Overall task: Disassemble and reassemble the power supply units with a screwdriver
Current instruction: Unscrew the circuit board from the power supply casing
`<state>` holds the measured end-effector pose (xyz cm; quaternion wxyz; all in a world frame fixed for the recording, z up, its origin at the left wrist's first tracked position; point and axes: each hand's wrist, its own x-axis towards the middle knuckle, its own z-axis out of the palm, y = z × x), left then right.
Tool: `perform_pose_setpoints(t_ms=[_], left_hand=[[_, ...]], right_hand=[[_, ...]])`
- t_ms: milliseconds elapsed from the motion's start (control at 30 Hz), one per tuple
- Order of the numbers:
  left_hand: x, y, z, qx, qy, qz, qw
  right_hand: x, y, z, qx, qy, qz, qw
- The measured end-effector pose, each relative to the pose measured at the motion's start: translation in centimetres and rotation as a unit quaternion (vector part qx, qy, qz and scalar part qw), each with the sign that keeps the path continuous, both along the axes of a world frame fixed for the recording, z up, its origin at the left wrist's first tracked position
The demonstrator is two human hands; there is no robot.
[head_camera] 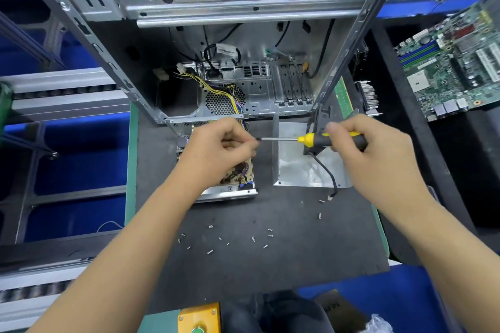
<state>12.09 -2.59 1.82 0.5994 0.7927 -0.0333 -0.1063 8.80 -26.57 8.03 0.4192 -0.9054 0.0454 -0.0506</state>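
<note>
The open power supply unit (235, 184) lies on the dark mat, its circuit board and coloured wires exposed, partly hidden under my left hand (216, 149). My right hand (362, 149) grips the black and yellow handle of a screwdriver (305, 139), held level with its shaft pointing left. The fingers of my left hand are curled at the screwdriver's tip; whether they pinch a screw is hidden. The unit's metal cover (305, 170) with a black fan and cable lies to the right, under the screwdriver. Several loose screws (254, 238) are scattered on the mat nearer to me.
An open computer case (230, 8) stands behind the unit, wires trailing from it. A green motherboard (454, 62) rests at the far right. Conveyor rails (54, 97) run on the left. A yellow button box (198, 319) sits at the near edge.
</note>
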Motion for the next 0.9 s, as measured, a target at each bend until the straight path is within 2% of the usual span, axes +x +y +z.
perform_pose_setpoints(t_ms=[100, 200, 900], left_hand=[[-0.5, 0.6, 0.4, -0.167, 0.051, 0.066, 0.982], [-0.9, 0.9, 0.3, -0.232, 0.058, 0.085, 0.967], [-2.5, 0.7, 0.5, -0.286, 0.035, 0.134, 0.948]], right_hand=[[-0.3, -0.3, -0.5, 0.078, 0.032, -0.015, 0.996], [-0.5, 0.3, -0.9, 0.129, 0.040, -0.013, 0.991], [-0.7, 1.1, -0.8, 0.117, 0.073, 0.000, 0.990]])
